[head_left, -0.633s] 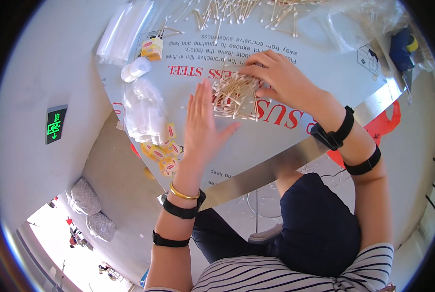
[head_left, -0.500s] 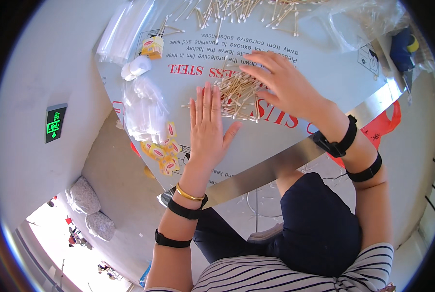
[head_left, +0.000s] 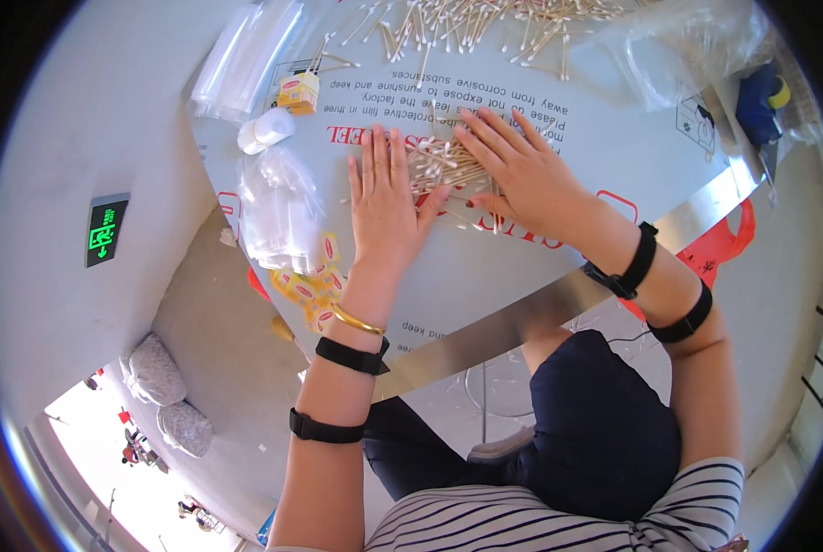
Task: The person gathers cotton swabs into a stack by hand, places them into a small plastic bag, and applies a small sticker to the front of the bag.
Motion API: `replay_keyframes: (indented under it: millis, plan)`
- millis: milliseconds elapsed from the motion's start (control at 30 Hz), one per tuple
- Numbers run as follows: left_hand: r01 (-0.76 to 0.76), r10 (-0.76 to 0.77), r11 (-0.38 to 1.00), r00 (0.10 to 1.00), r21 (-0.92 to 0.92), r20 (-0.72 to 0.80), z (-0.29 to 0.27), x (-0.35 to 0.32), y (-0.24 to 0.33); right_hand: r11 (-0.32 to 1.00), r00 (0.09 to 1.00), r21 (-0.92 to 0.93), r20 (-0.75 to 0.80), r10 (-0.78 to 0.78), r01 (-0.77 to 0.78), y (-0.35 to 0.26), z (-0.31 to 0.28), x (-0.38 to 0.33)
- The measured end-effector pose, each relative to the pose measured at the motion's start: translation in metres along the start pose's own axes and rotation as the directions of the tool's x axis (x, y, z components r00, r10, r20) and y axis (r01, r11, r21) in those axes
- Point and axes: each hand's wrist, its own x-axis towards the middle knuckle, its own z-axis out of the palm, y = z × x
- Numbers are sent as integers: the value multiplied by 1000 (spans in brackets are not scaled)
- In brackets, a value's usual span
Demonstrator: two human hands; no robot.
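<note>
White-tipped swab heap (head_left: pixel 443 164): lying loose on the film-covered table (head_left: pixel 485 285), well in from the near edge, between both hands; crossing at many angles, with a few strays beside the right thumb

Left hand (head_left: pixel 384 212): open, fingers straight and close together, thumb out toward the heap; set along its left side like a fence, probably to stop sticks rolling toward the left edge; gripping nothing visible

Right hand (head_left: pixel 528 179): open too, fingers fanned over the heap's right side, likely bounding that flank; pressing or hovering, cannot tell

Far-edge swabs (head_left: pixel 466 20): strewn thickly along the table's far edge, well apart from the heap, perhaps to leave the middle free for handling

Yellow-and-white box (head_left: pixel 297 96): standing toward the far left corner, with a few sticks just behind

White rounded pieces (head_left: pixel 269 131): next to the box, near the left edge; kind unclear

Clear bags (head_left: pixel 278 212): bunched along the left edge, seemingly for easy reach by the left hand

Yellow labels (head_left: pixel 305 290): scattered toward the near left corner, just beyond the ends of the bags

Dark blue tool (head_left: pixel 756 106): by the right edge, possibly parked out of the hands' way

Crumpled film (head_left: pixel 687 46): toward the far right corner
</note>
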Motion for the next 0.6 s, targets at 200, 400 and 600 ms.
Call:
replay_keyframes:
  millis: [200, 400, 600]
  plan:
    - [-15, 15, 1000, 999, 17, 37, -4, -16, 15, 992, 985, 122, -175, 3, 18, 26, -17, 52]
    - [-7, 8, 1000, 997, -2, 71, -6, -23, 25, 964, 963, -17, 52, -263, 265, 42, -9, 114]
    - [4, -4, 1000, 994, -1, 113, -10, -28, 24, 996, 995, 5, 44, -95, 94, 58, -9, 108]
